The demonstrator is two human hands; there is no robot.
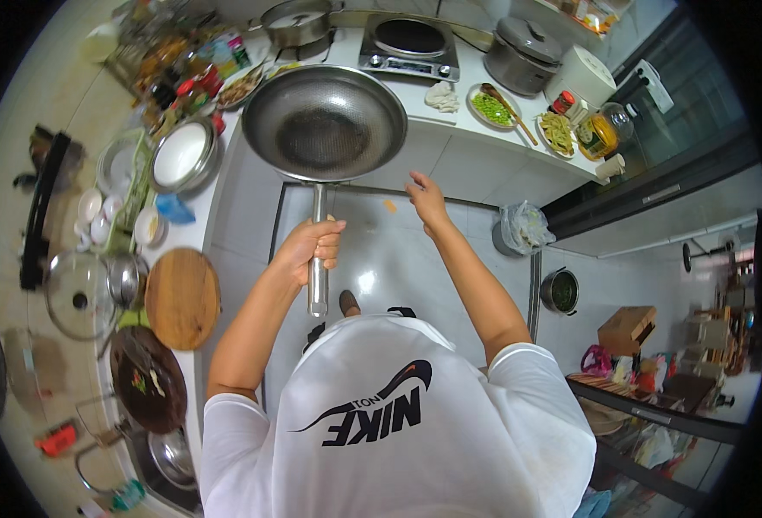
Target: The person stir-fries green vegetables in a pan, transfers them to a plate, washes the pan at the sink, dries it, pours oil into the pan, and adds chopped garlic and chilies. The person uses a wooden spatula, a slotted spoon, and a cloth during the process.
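Observation:
My left hand (313,250) is closed around the steel handle of a wok (324,123), which I hold up in front of the counter. The wok looks empty, with a textured, darkened inside. To the right, my right hand (427,197) is in the air over the floor, fingers apart, touching nothing. Beyond the wok, an electric cooktop (410,45) with a round black plate stands on the white counter. A crumpled white cloth (442,97) lies in front of it. Further right are a plate of chopped green vegetables (492,109) with a wooden spoon and a plate of sliced vegetables (556,135).
A steel pot (296,22) stands at the back left, a lidded cooker (523,55) at the back right. Along the left counter are bowls, a round wooden board (183,298), a dark cutting board (147,379) and a sink. A lined bin (524,230) and a pot (559,291) stand on the floor.

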